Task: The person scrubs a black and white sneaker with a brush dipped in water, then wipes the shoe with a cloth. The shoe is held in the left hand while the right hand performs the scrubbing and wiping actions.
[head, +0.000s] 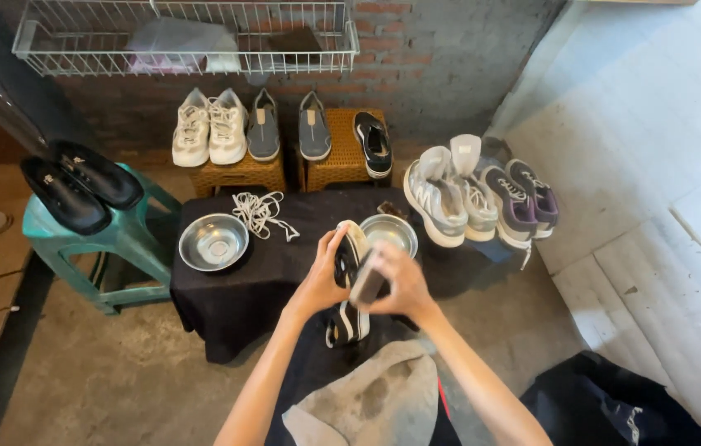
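Observation:
My left hand (320, 281) grips a black sneaker with a white sole (348, 291), held upright over my lap. My right hand (397, 281) presses a dark brush (366, 287) against the side of that shoe. Just beyond my hands, a low table draped in black cloth (235, 289) carries two metal bowls, one at the left (213, 241) and one right behind the shoe (391, 230). A bundle of white laces (260, 211) lies between them. A grey towel (371, 400) covers my lap.
Grey and purple sneakers (483, 198) lean at the table's right end. White sneakers (208, 125), grey slip-ons (288, 125) and a black shoe (374, 142) rest on wicker stools. Black loafers (80, 183) sit on a teal plastic stool (119, 248). A wire shelf (185, 37) hangs above.

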